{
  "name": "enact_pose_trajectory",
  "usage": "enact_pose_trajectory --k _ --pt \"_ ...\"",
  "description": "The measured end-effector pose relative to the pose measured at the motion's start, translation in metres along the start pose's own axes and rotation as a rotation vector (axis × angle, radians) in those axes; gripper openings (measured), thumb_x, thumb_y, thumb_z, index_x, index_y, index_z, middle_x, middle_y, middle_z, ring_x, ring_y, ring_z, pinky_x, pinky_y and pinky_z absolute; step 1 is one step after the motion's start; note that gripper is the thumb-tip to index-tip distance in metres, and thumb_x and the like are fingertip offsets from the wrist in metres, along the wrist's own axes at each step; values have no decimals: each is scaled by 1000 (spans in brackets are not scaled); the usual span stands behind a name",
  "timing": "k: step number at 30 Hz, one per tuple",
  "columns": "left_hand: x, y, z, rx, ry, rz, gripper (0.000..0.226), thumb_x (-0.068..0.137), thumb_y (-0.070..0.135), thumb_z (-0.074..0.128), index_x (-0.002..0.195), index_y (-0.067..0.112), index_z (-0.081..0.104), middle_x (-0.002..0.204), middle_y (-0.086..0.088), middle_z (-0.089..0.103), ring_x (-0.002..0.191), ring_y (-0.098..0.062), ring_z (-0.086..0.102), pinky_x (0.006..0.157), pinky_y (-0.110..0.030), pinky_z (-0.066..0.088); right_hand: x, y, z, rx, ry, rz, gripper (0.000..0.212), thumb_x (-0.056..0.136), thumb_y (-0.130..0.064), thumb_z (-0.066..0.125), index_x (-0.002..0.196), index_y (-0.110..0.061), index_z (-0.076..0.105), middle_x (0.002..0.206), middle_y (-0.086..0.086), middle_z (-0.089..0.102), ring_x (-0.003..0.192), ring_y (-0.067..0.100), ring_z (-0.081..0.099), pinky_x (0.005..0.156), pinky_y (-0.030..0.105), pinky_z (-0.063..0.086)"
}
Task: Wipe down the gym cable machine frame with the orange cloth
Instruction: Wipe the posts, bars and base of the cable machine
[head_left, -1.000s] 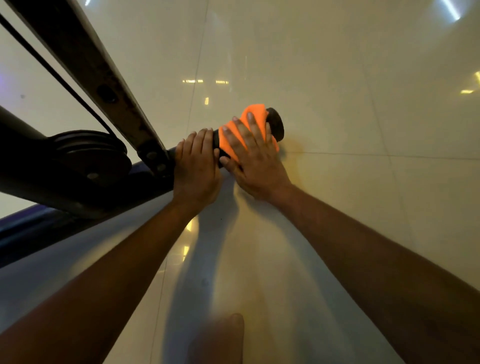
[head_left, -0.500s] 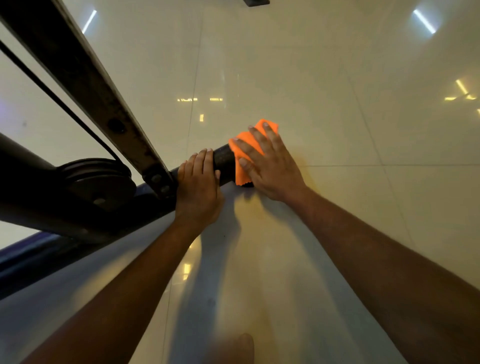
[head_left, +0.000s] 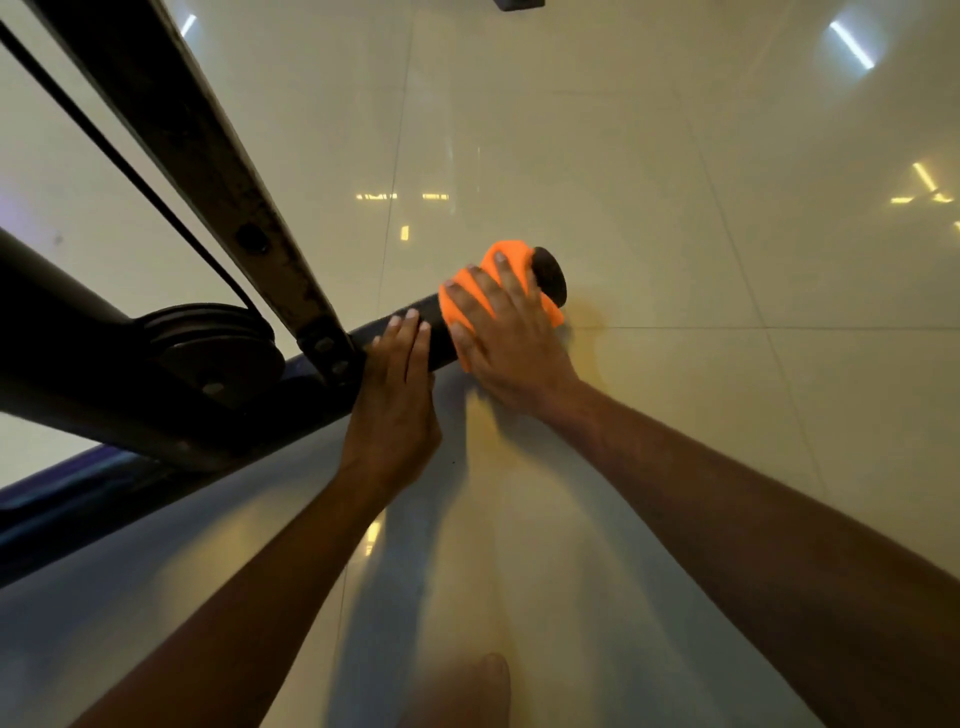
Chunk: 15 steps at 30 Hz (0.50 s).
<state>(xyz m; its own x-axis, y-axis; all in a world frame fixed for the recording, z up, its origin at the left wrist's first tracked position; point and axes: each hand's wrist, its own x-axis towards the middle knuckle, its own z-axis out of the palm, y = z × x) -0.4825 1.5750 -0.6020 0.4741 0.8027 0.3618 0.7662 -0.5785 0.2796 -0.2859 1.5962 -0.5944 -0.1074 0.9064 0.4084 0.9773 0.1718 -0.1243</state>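
The right hand (head_left: 511, 332) presses the cloth (head_left: 470, 304) around the outer end of a dark bar (head_left: 441, 338) that sticks out from the machine frame (head_left: 218, 171). Its fingers are spread and curled over the cloth, which wraps the bar's top and near side, so the cloth sits between palm and bar, just short of the flared end cap (head_left: 550, 275). The left hand (head_left: 397, 395) lies on the same bar closer to the frame, fingers straight and together across its top, beside the bracket (head_left: 324, 348) where the slanted strut meets the base; whether the thumb hooks underneath cannot be seen.

The bar's long axis runs from the bracket at lower left up and away to the cap at upper right, low over the tiled floor (head_left: 675, 467). The two hands sit side by side along it, close but apart, a bare stretch of bar between them. The right hand holds the cloth and is the outer one; the left looks to be only steadying.

The next wiping stroke probably has to follow this axis. Outward, only the cap is left; inward, the cloth would meet the left hand quickly, so that hand likely has to shift for the wipe to reach the bracket, the pulley (head_left: 218, 343) and the strut above.
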Motion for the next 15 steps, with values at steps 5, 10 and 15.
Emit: enact_pose_trajectory --k 5,10,15 --pt "-45 -17 -11 -40 96 -62 41 106 4 61 145 -3 55 151 -23 52 143 -43 49 122 -53 38 10 4 -3 -8 -24 -177 56 114 -50 39 163 -23 48 167 13 46 162 41 28 130 63 21" --pt "-65 -33 -19 85 232 -257 48 107 20 64 144 -8 51 146 -29 51 141 -48 47 122 -59 35 5 -8 -4 -6 4 26 55 114 -47 38 161 -22 51 167 12 46 162 41 26 131 62 17" --pt "-51 -38 -26 -35 209 -434 61 106 31 65 152 -1 43 156 -24 47 148 -44 44 124 -59 33 4 -67 9 99 -55 -258 54 111 -41 46 159 -17 52 165 17 47 160 45 29 130 63 20"
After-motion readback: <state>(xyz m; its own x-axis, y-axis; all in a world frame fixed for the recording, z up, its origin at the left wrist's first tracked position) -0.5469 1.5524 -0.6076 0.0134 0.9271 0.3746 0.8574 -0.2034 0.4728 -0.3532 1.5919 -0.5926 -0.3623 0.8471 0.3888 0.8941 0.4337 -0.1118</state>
